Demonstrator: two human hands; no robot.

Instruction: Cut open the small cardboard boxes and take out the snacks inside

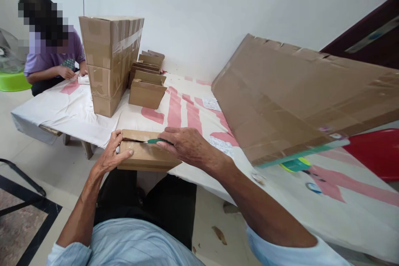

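A small brown cardboard box [144,154] lies at the near edge of the low table [71,110], its top flaps almost closed. My left hand [111,156] grips the box's left end, thumb on top and fingers curled over the flap. My right hand [187,146] rests on the box's right side, fingers pressed together on a thin green-handled tool [156,141] that lies along the seam between the flaps.
A tall stack of taped cartons [109,60] and several open small boxes [147,89] stand further back. A large flat carton [296,99] slopes over the table's right side, over tape rolls [294,164]. Another person [51,45] sits at the far left.
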